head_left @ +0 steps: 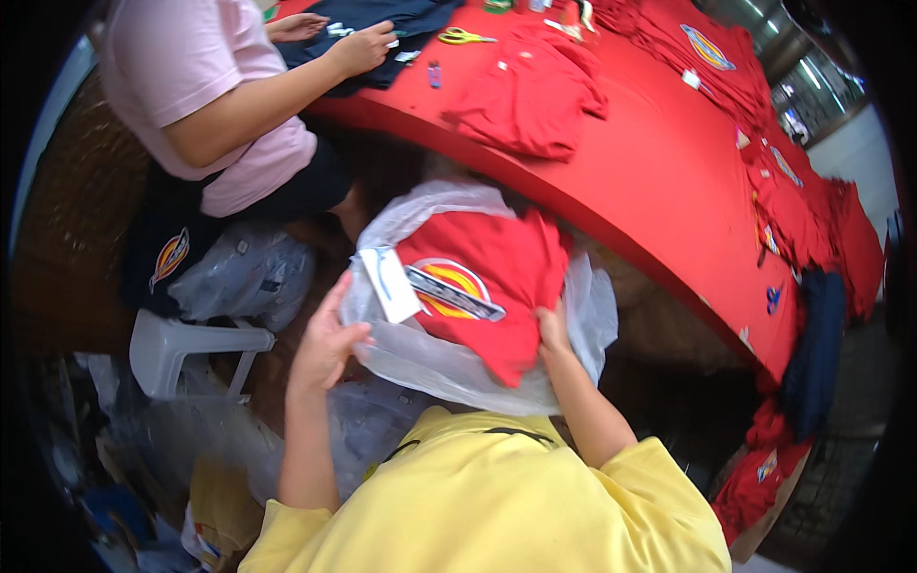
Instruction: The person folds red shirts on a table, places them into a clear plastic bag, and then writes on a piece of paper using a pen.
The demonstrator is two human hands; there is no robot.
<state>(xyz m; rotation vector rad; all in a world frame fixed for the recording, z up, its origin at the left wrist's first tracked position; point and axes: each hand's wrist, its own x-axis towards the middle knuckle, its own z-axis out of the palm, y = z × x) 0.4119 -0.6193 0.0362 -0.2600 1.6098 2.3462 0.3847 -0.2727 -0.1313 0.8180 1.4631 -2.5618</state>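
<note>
A red T-shirt (521, 263) with a yellow, white and dark printed emblem lies in the mouth of a translucent plastic bag (458, 368), in front of my body. A white card tag (390, 285) rests at the shirt's left side. My left hand (328, 341) holds the bag's left edge, thumb at the near side and some fingers hidden behind the plastic. Over on the right, my right hand (551, 331) is closed on the shirt's right edge, close to the bag's rim. The shirt's lower part is hidden inside the bag.
Beyond the bag runs a red-covered table (659, 181) with red shirts (535, 91), yellow scissors (466, 36) and blue scissors (774, 299). A co-worker in pink (205, 86) handles dark cloth (382, 29) at the far left. A white plastic stool (181, 349) and filled bags (250, 272) stand left.
</note>
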